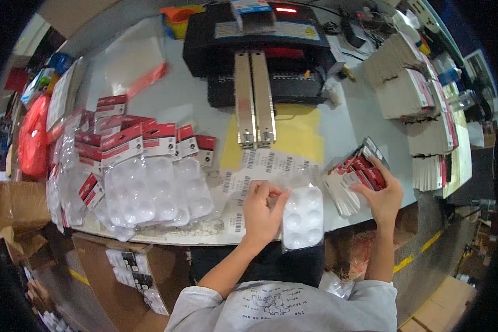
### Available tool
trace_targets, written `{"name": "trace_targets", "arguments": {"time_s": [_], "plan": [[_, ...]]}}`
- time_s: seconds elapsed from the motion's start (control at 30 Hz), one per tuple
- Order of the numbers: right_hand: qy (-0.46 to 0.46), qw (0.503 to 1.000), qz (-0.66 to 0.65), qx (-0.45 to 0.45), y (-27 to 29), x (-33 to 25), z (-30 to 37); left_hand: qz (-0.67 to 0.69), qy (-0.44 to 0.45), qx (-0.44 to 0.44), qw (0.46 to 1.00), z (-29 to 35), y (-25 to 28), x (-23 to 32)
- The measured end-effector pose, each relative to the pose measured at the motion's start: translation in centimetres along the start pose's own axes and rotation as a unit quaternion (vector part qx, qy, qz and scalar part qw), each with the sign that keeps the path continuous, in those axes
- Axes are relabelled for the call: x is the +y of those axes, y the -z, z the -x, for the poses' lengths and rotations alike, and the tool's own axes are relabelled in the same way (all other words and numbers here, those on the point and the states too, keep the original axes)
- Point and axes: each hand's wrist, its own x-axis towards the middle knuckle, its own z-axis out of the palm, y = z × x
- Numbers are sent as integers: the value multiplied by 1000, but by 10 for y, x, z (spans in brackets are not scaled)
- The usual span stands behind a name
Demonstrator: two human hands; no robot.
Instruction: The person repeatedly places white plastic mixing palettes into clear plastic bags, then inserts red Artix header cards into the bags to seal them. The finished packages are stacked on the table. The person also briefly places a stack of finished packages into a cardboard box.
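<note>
My left hand (263,214) pinches the upper left edge of a see-through bag with a white plastic palette (302,218) inside, its round wells in two columns. The bagged palette hangs over the table's front edge. To its right, my right hand (386,195) has thumb and fingers closed on the top of a fanned stack of red and white header cards (342,193). Whether it grips one card or several, I cannot tell. Sheets of barcode labels (268,160) lie beyond my left hand.
Finished-looking bagged palettes with header cards (149,188) pile up at left. A black machine (205,41) with two metal bars (253,99) stands at the back, over a yellow sheet (301,124). Stacked cards (406,99) line the right. An open carton (166,265) sits below the table.
</note>
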Motion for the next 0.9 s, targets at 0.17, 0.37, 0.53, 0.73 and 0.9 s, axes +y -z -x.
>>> {"name": "trace_targets", "arguments": {"time_s": [0.17, 0.37, 0.53, 0.73, 0.9], "plan": [[-54, 996, -66, -10, 13, -36, -8, 366, 122, -52, 921, 7, 18, 6], [107, 935, -212, -262, 13, -99, -9, 354, 174, -103, 913, 18, 55, 28], [103, 891, -218, -385, -19, -128, -17, 218, 134, -85, 963, 22, 71, 38], [170, 872, -179, -422, -21, -133, -18, 156, 108, -38, 981, 25, 69, 29], [243, 884, -163, -365, -34, -117, -26, 94, 78, 11, 992, 25, 67, 28]]}}
